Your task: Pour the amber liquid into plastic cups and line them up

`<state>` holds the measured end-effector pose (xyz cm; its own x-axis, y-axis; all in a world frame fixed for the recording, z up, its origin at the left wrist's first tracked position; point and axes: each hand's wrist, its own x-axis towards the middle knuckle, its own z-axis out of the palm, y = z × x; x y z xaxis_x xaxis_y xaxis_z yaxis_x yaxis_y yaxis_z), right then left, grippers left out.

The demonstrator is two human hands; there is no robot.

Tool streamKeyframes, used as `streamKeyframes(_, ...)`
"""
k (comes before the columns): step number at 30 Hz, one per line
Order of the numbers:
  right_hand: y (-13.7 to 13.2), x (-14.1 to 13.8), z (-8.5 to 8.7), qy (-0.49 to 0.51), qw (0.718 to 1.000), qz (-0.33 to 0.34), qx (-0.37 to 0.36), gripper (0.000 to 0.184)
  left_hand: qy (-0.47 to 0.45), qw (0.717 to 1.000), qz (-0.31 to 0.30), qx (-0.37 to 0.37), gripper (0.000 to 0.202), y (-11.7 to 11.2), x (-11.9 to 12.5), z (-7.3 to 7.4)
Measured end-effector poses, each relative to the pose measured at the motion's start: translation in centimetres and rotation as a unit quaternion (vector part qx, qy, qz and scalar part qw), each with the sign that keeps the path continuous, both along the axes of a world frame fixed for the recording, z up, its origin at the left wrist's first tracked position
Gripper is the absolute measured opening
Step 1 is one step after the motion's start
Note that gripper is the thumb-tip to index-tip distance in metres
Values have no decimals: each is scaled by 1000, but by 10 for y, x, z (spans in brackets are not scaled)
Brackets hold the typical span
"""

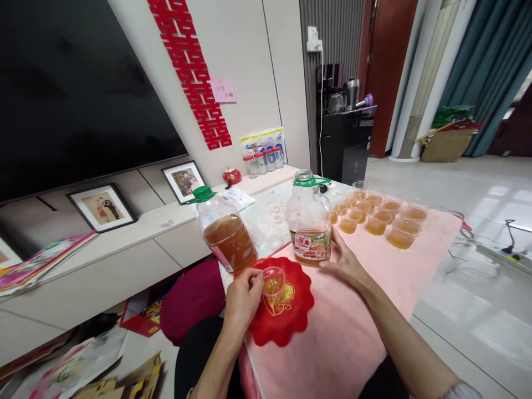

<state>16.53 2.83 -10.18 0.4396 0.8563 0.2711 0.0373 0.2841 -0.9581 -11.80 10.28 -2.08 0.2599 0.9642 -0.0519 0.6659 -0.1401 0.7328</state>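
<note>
My left hand [244, 296] pinches the rim of a small clear plastic cup [274, 285] with some amber liquid in it, over a red scalloped tray [297, 318]. Against the lower right side of an uncapped clear jug [310, 221] lies my right hand [349, 265], thumb in front and fingers partly hidden around the side. That jug has a green handle ring and a little amber liquid at the bottom. Left of it a fuller jug [230, 238] with a green cap stands tilted in view. Several filled plastic cups [378, 221] stand to the right.
A pink cloth [332, 338] covers the table. Behind it runs a white cabinet [137, 249] with framed photos [102, 206], red-lidded jars [261, 162] and a red pot [231, 175]. A maroon cushion [193, 299] is at the left; a power strip [502, 256] lies on the right-hand floor.
</note>
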Motion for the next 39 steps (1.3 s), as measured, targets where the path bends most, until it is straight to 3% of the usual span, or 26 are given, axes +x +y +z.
streamKeyframes(4, -17, 5, -15, 24, 997, -59, -41, 86, 2, 1000, -3, 6, 36, 2, 1, 1)
streamKeyframes(9, -42, 3, -22, 63, 988, -122, -64, 54, -3, 1000, -4, 14, 27, 3, 2, 7)
streamKeyframes(14, -63, -25, -7, 56, 994, -65, -70, 27, -26, 999, -15, 19, 35, -2, 0, 14)
streamKeyframes(19, -70, -69, 24, 49, 995, 56, -65, 37, -50, 998, -29, -1, 50, -11, -2, 21)
streamKeyframes(25, -72, -99, 54, 76, 986, 129, -76, 43, -84, 994, -56, -41, 59, -27, -5, 24)
streamKeyframes(39, -92, -110, 72, 126, 971, 170, -108, 55, -116, 982, -114, -97, 63, -63, -5, 23)
